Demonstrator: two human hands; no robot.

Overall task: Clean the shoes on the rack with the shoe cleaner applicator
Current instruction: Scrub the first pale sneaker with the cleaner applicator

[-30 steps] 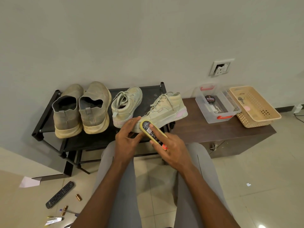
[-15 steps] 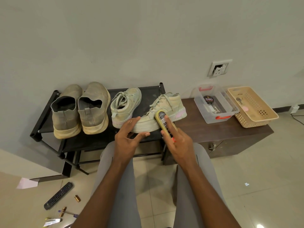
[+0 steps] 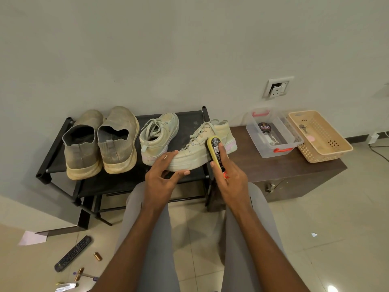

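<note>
Fingers (image 3: 220, 151) of the right hand (image 3: 232, 178) are gripping one yellow applicator (image 3: 216, 153) against a pale sneaker (image 3: 207, 145), one of four shoes sitting on the rack (image 3: 126, 182), left hand (image 3: 163, 175) lying open at its toe.

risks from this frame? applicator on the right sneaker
1. The sneaker overhangs the rack's front edge; the left hand only touches its toe with straight fingers, so a firm stroke may tip it off.
2. The right hand holds the applicator low, which could let it twist.
</note>
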